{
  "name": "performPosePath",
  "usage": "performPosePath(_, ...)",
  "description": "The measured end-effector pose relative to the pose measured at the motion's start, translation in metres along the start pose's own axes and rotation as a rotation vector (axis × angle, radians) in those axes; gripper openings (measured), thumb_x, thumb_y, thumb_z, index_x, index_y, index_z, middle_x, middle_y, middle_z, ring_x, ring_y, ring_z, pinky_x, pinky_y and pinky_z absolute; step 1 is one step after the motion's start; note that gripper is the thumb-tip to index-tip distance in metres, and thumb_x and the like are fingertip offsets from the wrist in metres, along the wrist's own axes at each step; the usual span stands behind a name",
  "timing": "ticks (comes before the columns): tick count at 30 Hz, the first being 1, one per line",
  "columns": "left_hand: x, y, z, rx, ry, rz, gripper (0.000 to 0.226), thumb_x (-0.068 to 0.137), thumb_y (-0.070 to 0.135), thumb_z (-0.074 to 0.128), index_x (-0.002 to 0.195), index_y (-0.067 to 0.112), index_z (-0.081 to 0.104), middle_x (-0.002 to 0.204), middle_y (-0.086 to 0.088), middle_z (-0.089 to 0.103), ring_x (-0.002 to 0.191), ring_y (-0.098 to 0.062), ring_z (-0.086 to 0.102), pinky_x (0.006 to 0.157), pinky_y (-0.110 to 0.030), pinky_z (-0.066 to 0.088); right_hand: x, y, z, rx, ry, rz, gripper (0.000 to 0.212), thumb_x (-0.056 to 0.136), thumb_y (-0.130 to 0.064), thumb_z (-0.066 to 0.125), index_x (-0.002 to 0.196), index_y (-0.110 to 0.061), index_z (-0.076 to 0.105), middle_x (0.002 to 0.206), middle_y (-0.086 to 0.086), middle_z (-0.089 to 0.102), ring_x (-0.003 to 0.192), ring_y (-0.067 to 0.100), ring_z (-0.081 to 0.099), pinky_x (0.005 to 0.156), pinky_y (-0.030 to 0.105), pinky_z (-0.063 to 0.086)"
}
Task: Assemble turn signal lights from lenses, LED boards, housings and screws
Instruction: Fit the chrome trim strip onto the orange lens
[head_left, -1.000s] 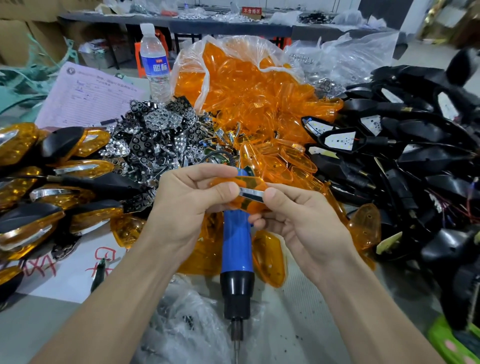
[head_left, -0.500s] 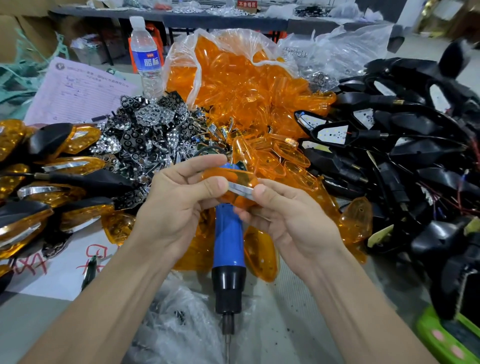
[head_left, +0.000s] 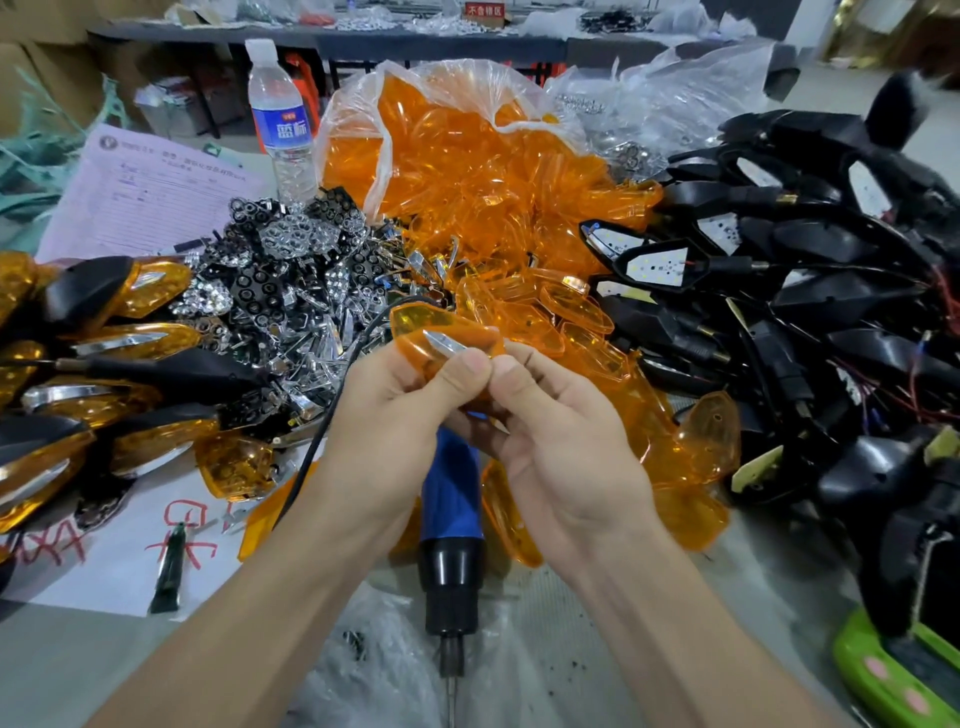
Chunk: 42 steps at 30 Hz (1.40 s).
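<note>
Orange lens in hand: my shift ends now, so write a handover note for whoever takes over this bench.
Both the left hand and right hand pinch one orange lens with a chrome strip on it.
The blue screwdriver sits below the hands, unheld.
Supplies: bag of lenses ahead; chrome reflectors centre-left; black housings with LED boards at right.
Done: finished lights piled at left.
Left: fit this lens to a housing and screw it.

Premises: a small assembly workshop. The worktop (head_left: 52, 670) carries bulk stock: a clear plastic bag of translucent orange lenses (head_left: 467, 156), a heap of black wired plastic housings (head_left: 831, 312) and a pile of chrome faceted reflector inserts (head_left: 291, 280). A blue-and-black electric screwdriver (head_left: 451, 519) and a printed pink form (head_left: 150, 192) lie among them. A second long grey table (head_left: 415, 44) behind bears a red sign (head_left: 484, 9).
</note>
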<state>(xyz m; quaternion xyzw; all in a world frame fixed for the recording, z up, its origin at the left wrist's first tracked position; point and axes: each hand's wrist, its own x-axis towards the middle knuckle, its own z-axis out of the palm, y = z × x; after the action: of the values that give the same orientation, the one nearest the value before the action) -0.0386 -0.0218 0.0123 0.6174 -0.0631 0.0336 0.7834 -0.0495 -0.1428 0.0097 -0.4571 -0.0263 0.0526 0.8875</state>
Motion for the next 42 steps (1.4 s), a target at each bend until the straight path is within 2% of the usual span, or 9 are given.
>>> performPosePath(7,0.005,-0.003,-0.005,-0.135,-0.02,-0.074,0.025,0.077,0.021,0.068,0.095,0.005,0.076,0.089,-0.01,0.079,0.082,-0.019,0.075,0.069,-0.025,0.06,0.003,0.003,-0.003,0.005,-0.002,0.051,0.02,0.101,-0.007,0.057,0.114,0.002,0.069,0.109,0.015,0.073,0.103,0.024,0.07,0.091,0.038,0.062)
performPosePath(11,0.01,-0.003,-0.018,-0.223,-0.197,-0.085,0.037,0.082,0.023,0.074,0.109,-0.002,0.072,0.127,-0.017,0.072,0.119,-0.028,0.07,0.089,-0.031,0.059,0.001,-0.005,-0.009,-0.144,-0.122,-0.004,0.018,0.094,0.001,0.066,0.112,0.003,0.068,0.104,0.015,0.07,0.099,0.026,0.066,0.099,0.046,0.056)
performPosePath(15,0.008,-0.004,-0.019,-0.237,-0.37,-0.037,0.049,0.075,0.022,0.087,0.117,0.001,0.072,0.144,-0.013,0.063,0.134,-0.03,0.06,0.102,-0.038,0.054,0.002,-0.022,-0.021,-0.451,-0.158,-0.29,0.023,0.082,0.016,0.073,0.101,0.004,0.071,0.093,0.01,0.078,0.088,0.022,0.073,0.083,0.042,0.061)
performPosePath(18,0.009,0.004,-0.026,0.108,-0.224,0.143,0.065,0.066,0.001,0.085,0.126,0.023,0.073,0.131,-0.002,0.072,0.123,-0.02,0.068,0.097,-0.035,0.057,0.003,-0.031,-0.031,-0.864,-0.146,-0.506,0.024,0.079,0.005,0.082,0.094,-0.012,0.077,0.088,-0.004,0.077,0.086,0.017,0.075,0.074,0.026,0.06)
performPosePath(22,0.006,0.011,-0.029,0.809,-0.137,0.578,0.066,0.072,0.013,0.084,0.13,0.038,0.069,0.138,0.023,0.065,0.135,-0.002,0.056,0.114,-0.031,0.045,0.002,-0.028,-0.036,-1.107,-0.111,-0.625,0.017,0.08,-0.011,0.083,0.09,-0.022,0.077,0.085,-0.012,0.075,0.085,0.01,0.073,0.075,0.022,0.058)
performPosePath(27,0.004,0.011,-0.028,0.813,-0.184,0.419,0.054,0.074,0.003,0.089,0.112,0.041,0.078,0.101,0.027,0.076,0.101,0.001,0.071,0.093,-0.021,0.053,0.002,-0.03,-0.038,-1.135,-0.141,-0.53,0.015,0.078,-0.015,0.087,0.09,-0.022,0.08,0.083,-0.013,0.076,0.084,0.008,0.073,0.073,0.024,0.058)
performPosePath(33,0.005,0.014,-0.031,0.7,-0.227,0.346,0.052,0.068,0.016,0.084,0.108,0.049,0.077,0.095,0.023,0.078,0.089,-0.001,0.076,0.082,-0.018,0.058,0.003,-0.034,-0.036,-1.019,-0.201,-0.393,0.02,0.079,-0.009,0.086,0.094,-0.021,0.081,0.086,-0.005,0.078,0.082,0.017,0.075,0.07,0.04,0.063)
performPosePath(38,0.004,0.003,-0.025,0.648,-0.003,0.34,0.051,0.067,0.013,0.09,0.096,0.054,0.077,0.088,0.024,0.078,0.08,-0.001,0.076,0.074,-0.022,0.062,0.006,-0.017,-0.03,-0.811,0.053,-0.368,0.041,0.076,-0.002,0.087,0.108,-0.026,0.079,0.101,-0.011,0.08,0.096,0.004,0.075,0.084,0.026,0.062)
performPosePath(42,0.001,-0.003,-0.02,0.752,0.097,0.315,0.051,0.069,0.012,0.093,0.09,0.055,0.074,0.082,0.03,0.074,0.075,0.004,0.073,0.071,-0.027,0.063,0.009,-0.012,-0.03,-0.788,0.147,-0.395,0.029,0.077,-0.002,0.087,0.095,-0.024,0.081,0.088,-0.009,0.08,0.086,0.007,0.077,0.077,0.026,0.063)
